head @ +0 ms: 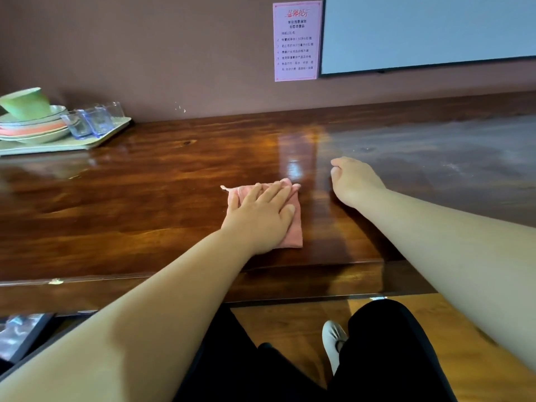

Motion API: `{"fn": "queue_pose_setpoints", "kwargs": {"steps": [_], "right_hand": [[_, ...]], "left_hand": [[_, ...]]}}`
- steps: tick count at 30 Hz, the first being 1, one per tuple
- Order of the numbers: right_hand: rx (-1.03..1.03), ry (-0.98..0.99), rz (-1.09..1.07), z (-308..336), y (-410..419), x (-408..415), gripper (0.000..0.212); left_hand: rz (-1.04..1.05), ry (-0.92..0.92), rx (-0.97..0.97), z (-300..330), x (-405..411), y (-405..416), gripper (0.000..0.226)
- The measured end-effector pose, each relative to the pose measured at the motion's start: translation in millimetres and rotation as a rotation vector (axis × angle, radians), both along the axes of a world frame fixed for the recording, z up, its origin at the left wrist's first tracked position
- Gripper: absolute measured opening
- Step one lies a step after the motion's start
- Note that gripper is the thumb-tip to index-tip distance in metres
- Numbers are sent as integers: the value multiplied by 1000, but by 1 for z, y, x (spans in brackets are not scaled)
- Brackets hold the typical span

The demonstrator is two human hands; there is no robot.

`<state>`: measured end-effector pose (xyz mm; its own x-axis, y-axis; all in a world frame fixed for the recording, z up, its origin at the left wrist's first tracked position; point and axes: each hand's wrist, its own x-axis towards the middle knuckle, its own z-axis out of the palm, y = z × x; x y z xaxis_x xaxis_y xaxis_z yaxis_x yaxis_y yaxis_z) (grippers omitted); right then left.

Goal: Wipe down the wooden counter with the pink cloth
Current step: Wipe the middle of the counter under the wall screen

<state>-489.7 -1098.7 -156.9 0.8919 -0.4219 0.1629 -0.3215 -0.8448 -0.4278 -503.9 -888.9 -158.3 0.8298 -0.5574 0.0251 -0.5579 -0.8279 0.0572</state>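
Observation:
A folded pink cloth (294, 230) lies flat on the glossy wooden counter (145, 198), near the middle of its front half. My left hand (261, 216) presses down on the cloth with straight, spread fingers. To the right of the cloth, my right hand (352, 179) rests on the counter with its fingers curled under and holds nothing. The counter looks shiny to the left and dull and greyish to the right.
At the far left a pale tray (87, 143) carries stacked plates (34, 130), a green bowl (24, 103) and several small glasses (92, 120). A brown wall with a pink notice (297, 42) and a whiteboard (429, 30) backs the counter. Below are my legs and the wooden floor.

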Motion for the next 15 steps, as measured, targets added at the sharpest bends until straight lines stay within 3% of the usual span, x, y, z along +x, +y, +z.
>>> {"fn": "queue_pose_setpoints", "kwargs": {"steps": [4,9,15], "right_hand": [[-129,27,87,-11,29,-4,45],[-189,64,103,-10,29,-8,47],[-209,71,108,-11,31,-11,46]], "left_hand": [[-105,-61,43,-15,-18,24,72],[-8,12,-30,-1,8,18,55],[-97,-71,-13,-16,-19,48,67]]}}
